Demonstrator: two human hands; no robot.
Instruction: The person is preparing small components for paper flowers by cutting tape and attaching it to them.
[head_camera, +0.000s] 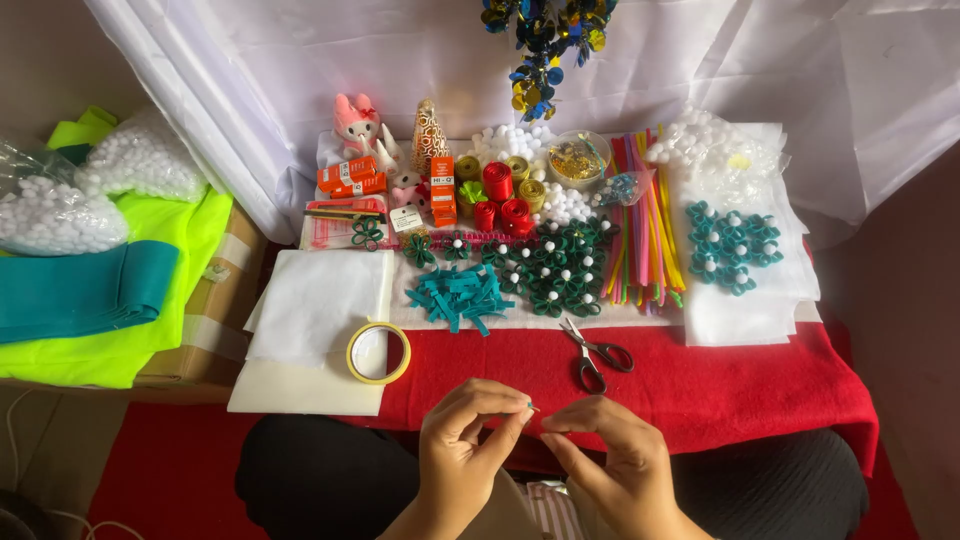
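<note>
My left hand (468, 440) and my right hand (610, 462) meet over my lap at the near edge of a low table covered in red felt (730, 385). The left thumb and forefinger pinch a tiny teal-tipped pin-like piece (531, 406). Right beside it, the right fingertips are pinched together, and I cannot tell whether they touch it. Black-handled scissors (597, 357) lie just beyond my hands. A pile of teal felt strips (458, 296) rests farther back.
A yellow tape roll (378, 352) sits on white sheets (315, 310) at left. Dark green felt flowers with white beads (555, 268), teal flowers (733, 246), coloured pipe cleaners (640, 225), ribbon rolls (500, 195), orange boxes (350, 177), white pom-pom bags (55, 215) and neon fabric (150, 290) surround them.
</note>
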